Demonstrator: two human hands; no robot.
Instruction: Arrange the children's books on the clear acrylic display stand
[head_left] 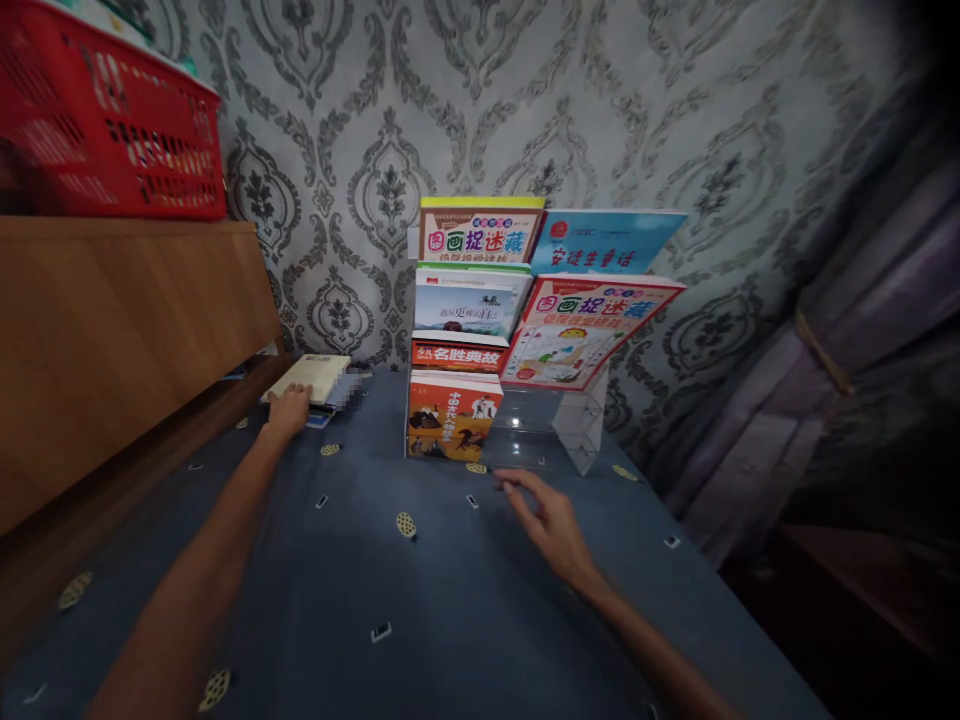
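Observation:
My left hand (290,408) is at the near edge of a cream-covered book (319,375), its fingers curled over the cover. That book lies on top of a small pile at the back left, with a blue-edged book (321,418) beneath it. My right hand (551,520) hovers over the cloth in front of a clear tiered book rack (581,425), fingers loosely apart and nothing in them. In the rack's left column stand an orange book (454,418), a red-titled book (459,356) and a landscape-covered book (469,308). A red-bordered picture book (592,330) leans in the right column.
A blue patterned cloth (337,580) covers the table. On the left, a wooden cabinet (127,350) carries a red plastic basket (157,130). The patterned wall (337,180) rises behind the rack, and a tied curtain (795,430) hangs on the right.

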